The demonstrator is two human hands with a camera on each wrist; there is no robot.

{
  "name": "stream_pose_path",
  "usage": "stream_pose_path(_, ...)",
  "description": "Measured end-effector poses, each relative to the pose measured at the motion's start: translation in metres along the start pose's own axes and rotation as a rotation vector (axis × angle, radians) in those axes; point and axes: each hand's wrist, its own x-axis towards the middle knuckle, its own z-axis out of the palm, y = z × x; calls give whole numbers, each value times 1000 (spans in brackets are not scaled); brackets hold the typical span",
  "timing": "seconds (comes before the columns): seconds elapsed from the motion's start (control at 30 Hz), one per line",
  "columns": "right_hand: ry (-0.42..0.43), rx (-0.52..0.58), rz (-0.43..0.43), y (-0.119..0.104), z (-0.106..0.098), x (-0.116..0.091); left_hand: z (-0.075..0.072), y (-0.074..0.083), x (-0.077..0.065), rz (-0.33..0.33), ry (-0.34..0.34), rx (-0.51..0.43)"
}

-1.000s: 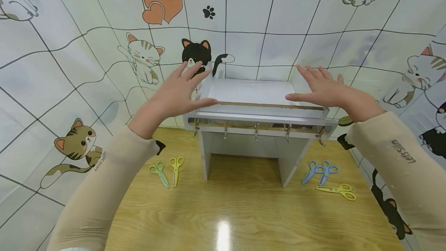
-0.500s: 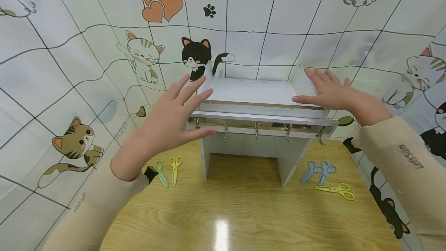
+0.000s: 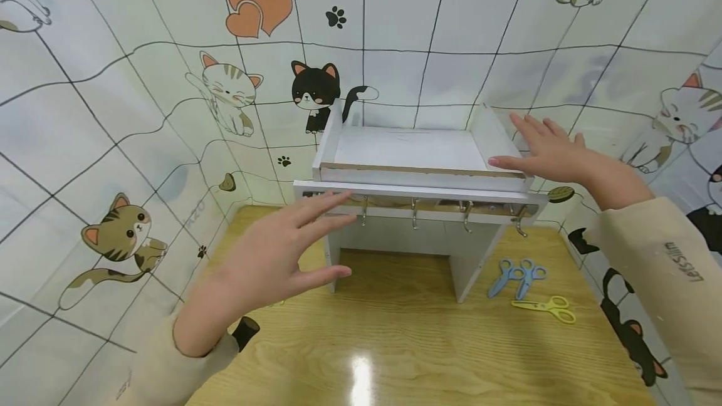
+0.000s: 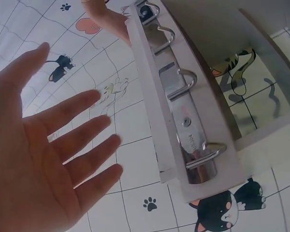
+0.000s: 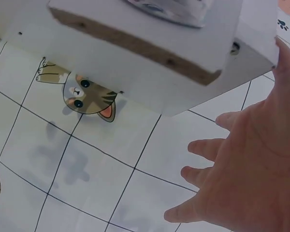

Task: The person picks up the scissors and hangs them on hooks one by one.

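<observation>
- Left hand (image 3: pixel 271 255): its fingers (image 4: pixel 94 153) are spread and hold nothing, thumb held apart. A second ago it hovered by the tray's left side; now it is lower, in front of the shelf's left end.
- Right hand (image 3: pixel 549 152): fingers slightly parted, thumb stretched toward the tray. It has shifted a little to the right. Whether it touches the shelf's right side is hard to tell, even from the right wrist.
- White shelf unit (image 3: pixel 406 149): it stands upright between and beyond the hands, in the same place as before, its tray on top. The tray's left side, partly covered earlier, now shows.
- Metal hooks (image 3: pixel 414 215) line the front rail; in the head view the left hand now covers the leftmost.
- Left of the shelf, green and yellow scissors lay in sight earlier; now only a yellow sliver (image 3: pixel 279 303) shows beneath the left hand.
- On the right, two pairs of blue scissors (image 3: pixel 499 284) and one yellow pair (image 3: pixel 544 307) lie unmoved on the wooden surface (image 3: pixel 395 343).
- In the right wrist view, something shiny (image 5: pixel 179 10) is cut off at the top and cannot be identified.
- Behind everything, a tile-patterned backdrop (image 3: pixel 403 11) carries cartoon cats.
</observation>
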Motion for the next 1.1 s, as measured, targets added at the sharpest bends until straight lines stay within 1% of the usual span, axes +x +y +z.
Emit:
stream_pose_path(0.1,-6,19,3,9,2,0,9,4,-8,-70,-48,-18)
stream_pose_path(0.23,-15,76,-11,16,1,-3,21,2,-18,-169,-143,-66)
stream_pose_path(0.33,-9,108,-14,22,-1,-5,33,-3,-23,-206,-203,-97)
stream_pose_path(0.43,-1,105,-5,28,-2,-7,44,-10,-27,-235,-232,-110)
stream_pose_path(0.53,9,97,5,34,-3,-9,54,-19,-30,-270,-238,-123)
stream_pose_path(0.77,39,101,20,49,1,-12,75,-37,-34,-375,-249,-181)
stream_pose_path(0.93,41,102,31,60,5,-15,89,-48,-36,-448,-199,-202)
stream_pose_path(1.1,64,94,26,71,12,-17,103,-55,-36,-554,-135,-220)
